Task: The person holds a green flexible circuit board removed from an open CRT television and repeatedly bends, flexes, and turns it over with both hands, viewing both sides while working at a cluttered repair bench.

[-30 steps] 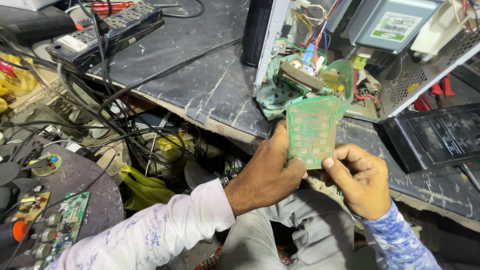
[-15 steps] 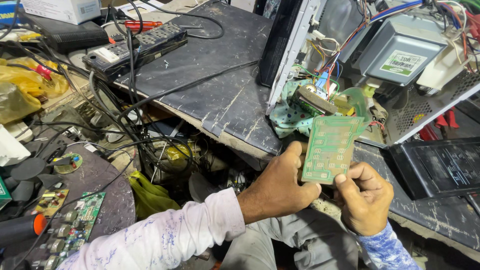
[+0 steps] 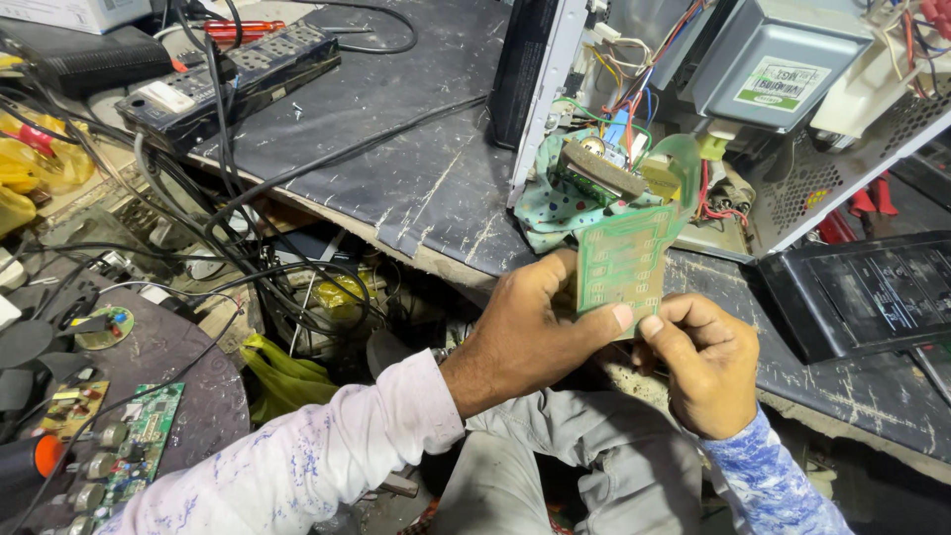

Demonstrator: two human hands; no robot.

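Both hands were on a green circuit board (image 3: 624,260), held upright just off the front edge of the dark workbench (image 3: 396,168). The left hand (image 3: 530,332) was closed around the board's lower left side, thumb tip pressed on the bottom edge. The right hand (image 3: 698,362), at about 4 o'clock from the board, pinched the bottom corner with curled fingers, so neither hand was open much at all.

Right behind the board, at 12 o'clock, sat a spotted cloth (image 3: 555,203) with a small part on it, touching the opened appliance chassis (image 3: 783,99) full of coloured wires. A black panel (image 3: 872,292) lay at 3 o'clock. A power strip (image 3: 233,74) was way off at 10 o'clock, and another green board (image 3: 129,446) lay at 8 o'clock.
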